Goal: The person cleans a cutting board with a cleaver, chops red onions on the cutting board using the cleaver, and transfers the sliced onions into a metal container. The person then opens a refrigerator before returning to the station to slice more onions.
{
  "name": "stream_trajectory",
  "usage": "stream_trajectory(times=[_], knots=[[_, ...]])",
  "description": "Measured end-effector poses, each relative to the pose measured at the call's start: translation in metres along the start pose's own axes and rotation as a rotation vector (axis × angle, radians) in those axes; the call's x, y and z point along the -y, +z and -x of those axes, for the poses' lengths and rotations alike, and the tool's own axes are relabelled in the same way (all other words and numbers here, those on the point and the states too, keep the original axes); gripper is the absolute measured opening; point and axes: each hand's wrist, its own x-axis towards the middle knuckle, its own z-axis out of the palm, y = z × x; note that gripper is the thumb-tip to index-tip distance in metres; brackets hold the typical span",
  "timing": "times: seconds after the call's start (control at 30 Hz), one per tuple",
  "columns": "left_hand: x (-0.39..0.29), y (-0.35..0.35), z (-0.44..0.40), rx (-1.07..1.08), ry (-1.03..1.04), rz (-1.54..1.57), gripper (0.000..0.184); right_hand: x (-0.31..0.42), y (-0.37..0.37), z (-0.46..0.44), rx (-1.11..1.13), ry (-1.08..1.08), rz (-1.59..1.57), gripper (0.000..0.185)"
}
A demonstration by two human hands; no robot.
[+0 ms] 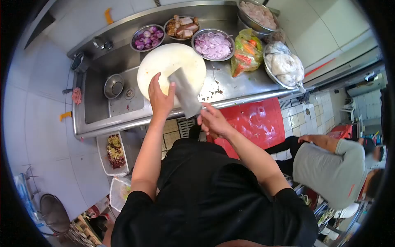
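Observation:
My right hand grips a cleaver by its handle at the front edge of the counter. The broad blade is slightly blurred and points up and away over a round white cutting board. Beside the blade, my left hand is held up with thumb and fingers apart, and nothing shows in it. Whether its thumb touches the blade I cannot tell. Just behind the board stand a bowl of peeled purple onions, a bowl of browned meat pieces and a bowl of sliced onions.
A bag of vegetables, a bowl with white bagged contents and a bowl of pale meat stand right. Left is a sink holding a metal bowl. Scrap bins stand below. Another person is behind right.

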Motion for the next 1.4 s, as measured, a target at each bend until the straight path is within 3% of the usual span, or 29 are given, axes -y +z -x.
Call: stream_trajectory(times=[0.03,0.1,0.17,0.23,0.3,0.37,0.43,0.5,0.57,0.63,0.73,0.8,0.87,1.03,1.1,1.2,1.3,1.4], knots=[[-0.002,0.003,0.001,0.012,0.014,0.004,0.074,-0.002,0.008,0.003,0.071,0.024,-0.020,0.045],[-0.003,0.005,0.004,0.043,0.006,-0.360,0.085,-0.001,0.028,0.014,0.075,0.029,-0.023,0.046],[0.020,-0.003,-0.002,0.125,-0.059,-0.290,0.091,-0.002,0.035,0.022,0.067,0.016,-0.035,0.047],[0.055,-0.013,-0.010,0.126,-0.231,-0.363,0.091,-0.004,0.032,0.030,0.133,0.043,-0.015,0.050],[0.071,-0.048,-0.021,0.118,-0.386,-0.673,0.092,-0.005,0.022,0.044,0.096,0.059,-0.009,0.052],[0.141,-0.073,-0.022,-0.098,-0.557,-0.569,0.092,-0.003,-0.001,0.055,0.016,-0.110,0.213,0.050],[0.167,-0.109,-0.015,-0.208,-0.544,-0.547,0.090,-0.002,-0.031,0.054,-0.239,-0.459,0.730,0.045],[0.198,-0.129,-0.013,-0.312,-0.524,-0.528,0.087,0.038,-0.046,0.065,-0.367,-0.318,1.129,0.040],[0.245,-0.122,-0.008,-0.386,-0.458,-0.218,0.078,0.066,-0.055,0.070,-0.396,-0.361,1.530,0.041],[0.259,-0.100,-0.005,-0.009,-0.552,-0.003,0.065,0.080,-0.068,0.066,-0.403,-0.323,1.658,0.044],[0.215,-0.051,-0.005,0.224,-0.635,0.340,0.058,0.102,-0.077,0.055,-0.228,-0.169,1.835,0.046],[0.208,-0.030,-0.005,0.234,-0.698,0.520,0.059,0.114,-0.072,0.040,-0.132,-0.068,1.936,0.046],[0.191,-0.040,-0.013,0.303,-0.821,0.724,0.072,0.126,-0.055,0.022,0.015,0.060,2.043,0.048],[0.240,-0.061,-0.009,0.380,-0.877,1.040,0.090,0.102,-0.021,-0.066,0.227,-0.113,1.957,0.059],[0.254,-0.061,-0.005,0.317,-0.943,1.101,0.091,0.095,0.051,-0.138,0.249,-0.076,1.948,0.057],[0.290,-0.080,0.008,-0.184,-0.966,1.000,0.076,0.088,0.139,-0.239,0.265,-0.357,1.936,0.052],[0.305,-0.156,0.029,-0.479,-0.810,0.697,0.065,0.105,0.152,-0.243,0.222,-0.400,1.831,0.053],[0.304,-0.228,0.072,-0.709,-0.773,0.603,0.062,0.141,0.096,-0.180,0.174,-0.171,1.923,0.062]])
